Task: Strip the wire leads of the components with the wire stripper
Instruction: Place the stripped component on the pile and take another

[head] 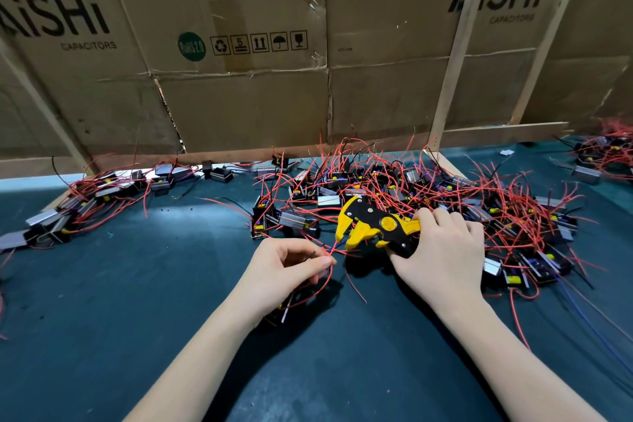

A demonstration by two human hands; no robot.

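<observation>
Head view: the right hand [442, 250] is wrapped around the handles of the yellow and black wire stripper [375, 228], whose jaws point left and stand apart. The tool sits just above the dark green table [102, 301], right of the table's middle and in front of the big heap. The left hand [286, 267] pinches thin red wire leads [334, 248] between thumb and fingers, and the leads run from the fingertips up into the stripper's mouth. Beneath the left wrist hangs or lies a small dark component [279, 313], mostly hidden, so I cannot tell if it touches the table.

Behind the stripper, toward the far edge, a large pile of components [445, 195] with tangled red leads spreads to the right. A smaller group of components [89, 199] lies along the far left edge. Another tangle [606, 154] sits at the far right corner. Cardboard boxes [239, 44] printed AiSHi stand as a wall along the far edge.
</observation>
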